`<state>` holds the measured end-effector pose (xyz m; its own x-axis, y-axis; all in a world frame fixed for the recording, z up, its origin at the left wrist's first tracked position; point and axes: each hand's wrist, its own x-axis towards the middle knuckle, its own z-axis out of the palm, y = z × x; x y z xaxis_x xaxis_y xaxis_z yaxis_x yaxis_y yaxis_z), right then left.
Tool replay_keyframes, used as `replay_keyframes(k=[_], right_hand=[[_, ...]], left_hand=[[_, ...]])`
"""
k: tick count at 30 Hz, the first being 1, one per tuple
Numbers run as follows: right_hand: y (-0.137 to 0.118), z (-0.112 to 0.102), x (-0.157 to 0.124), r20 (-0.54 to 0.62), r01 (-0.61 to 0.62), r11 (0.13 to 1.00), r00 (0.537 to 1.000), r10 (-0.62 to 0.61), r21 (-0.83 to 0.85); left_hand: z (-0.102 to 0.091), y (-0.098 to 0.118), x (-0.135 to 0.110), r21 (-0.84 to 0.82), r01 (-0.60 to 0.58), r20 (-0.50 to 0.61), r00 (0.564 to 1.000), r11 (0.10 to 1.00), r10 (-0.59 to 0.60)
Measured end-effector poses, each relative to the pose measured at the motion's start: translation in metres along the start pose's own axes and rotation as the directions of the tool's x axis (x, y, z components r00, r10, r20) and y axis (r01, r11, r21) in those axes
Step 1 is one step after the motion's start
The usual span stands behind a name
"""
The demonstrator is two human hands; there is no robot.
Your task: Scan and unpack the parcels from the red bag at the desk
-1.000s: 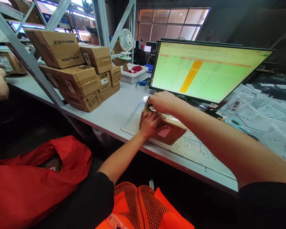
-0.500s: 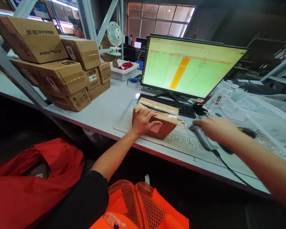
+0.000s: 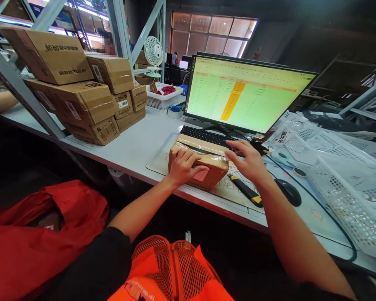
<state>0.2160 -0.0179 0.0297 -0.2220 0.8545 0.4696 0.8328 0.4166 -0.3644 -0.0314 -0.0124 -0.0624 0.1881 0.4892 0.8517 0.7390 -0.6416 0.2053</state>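
A taped cardboard box (image 3: pixel 211 170) sits tilted on the desk mat, with a dark gap along its top flaps and a pink label on its front. My left hand (image 3: pixel 183 167) grips its near upper edge, fingers over the top and thumb on the front. At the box's right end is my right hand (image 3: pixel 246 159), its thumb and fingers apart; whether the fingertips touch the cardboard I cannot tell. A yellow-and-black box cutter (image 3: pixel 245 190) lies on the mat below my right hand.
Behind the box are a keyboard (image 3: pixel 203 136) and a monitor (image 3: pixel 247 94). A mouse (image 3: pixel 288 192), a black cable (image 3: pixel 326 205) and white plastic baskets (image 3: pixel 347 196) are on the right. Stacked cartons (image 3: pixel 81 98) stand left, near another person's arm (image 3: pixel 1 102).
My right hand has come left from the grey corded device to the box's right end. That device no longer shows on the mat; the box cutter now lies there. My left hand stays on the box.
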Motion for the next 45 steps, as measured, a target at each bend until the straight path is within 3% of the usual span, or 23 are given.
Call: replay_keyframes(k=[4,7,11,14,18,21,24,26,27,28,33,36,38,41,43,45], right_hand=[[-0.042,0.000,0.044,0.263,0.092,0.970,0.964,-0.031,-0.223],[-0.051,-0.001,0.062,0.329,0.126,0.937,0.944,-0.013,-0.324],[-0.037,0.000,0.085,0.223,-0.028,0.910,0.966,0.131,-0.414],[-0.020,0.012,0.102,0.225,-0.142,0.907,0.943,0.247,-0.397],[-0.005,0.026,0.110,0.318,-0.162,0.921,0.905,0.281,-0.353],[-0.002,0.028,0.109,0.342,-0.171,0.922,0.893,0.294,-0.346],[-0.003,0.027,0.109,0.353,-0.175,0.923,0.886,0.300,-0.343],[-0.003,0.027,0.109,0.351,-0.173,0.924,0.888,0.296,-0.341],[-0.003,0.027,0.110,0.349,-0.172,0.924,0.890,0.294,-0.340],[-0.003,0.028,0.110,0.346,-0.173,0.925,0.891,0.294,-0.340],[-0.003,0.029,0.108,0.334,-0.190,0.928,0.894,0.299,-0.321],[-0.002,0.030,0.107,0.325,-0.204,0.929,0.895,0.305,-0.309],[-0.001,0.030,0.107,0.314,-0.214,0.928,0.897,0.311,-0.306],[0.002,0.031,0.108,0.299,-0.217,0.931,0.904,0.306,-0.295],[0.005,0.033,0.109,0.286,-0.214,0.937,0.912,0.293,-0.277],[0.006,0.035,0.108,0.265,-0.214,0.944,0.923,0.280,-0.252]], left_hand=[[-0.001,0.000,0.002,0.011,0.014,0.004,1.000,1.000,-0.014],[0.000,-0.001,0.006,0.013,0.030,0.006,1.000,0.999,-0.030],[0.004,0.001,0.005,0.008,-0.005,-0.016,1.000,1.000,0.005],[-0.002,0.007,0.003,0.011,-0.007,-0.009,1.000,1.000,0.008],[-0.025,0.007,0.031,0.005,-0.040,0.191,0.981,0.999,0.038],[-0.039,-0.011,0.076,-0.092,-0.101,0.446,0.885,0.991,0.132],[-0.038,-0.030,0.119,-0.160,-0.097,0.674,0.717,0.982,0.181],[-0.037,-0.032,0.134,-0.140,-0.089,0.757,0.632,0.986,0.165],[-0.038,-0.029,0.136,-0.111,-0.102,0.766,0.625,0.989,0.151],[-0.040,-0.023,0.135,-0.074,-0.125,0.751,0.645,0.989,0.138],[-0.061,0.012,0.103,0.102,-0.209,0.542,0.831,0.973,0.121],[-0.063,0.024,0.075,0.194,-0.176,0.445,0.893,0.965,0.073],[-0.060,0.027,0.053,0.228,-0.178,0.455,0.889,0.957,0.056],[-0.062,0.026,0.029,0.210,-0.225,0.539,0.838,0.952,0.079],[-0.071,0.022,0.032,0.161,-0.251,0.583,0.805,0.954,0.113],[-0.081,0.015,0.057,0.054,-0.206,0.627,0.768,0.977,0.127]])
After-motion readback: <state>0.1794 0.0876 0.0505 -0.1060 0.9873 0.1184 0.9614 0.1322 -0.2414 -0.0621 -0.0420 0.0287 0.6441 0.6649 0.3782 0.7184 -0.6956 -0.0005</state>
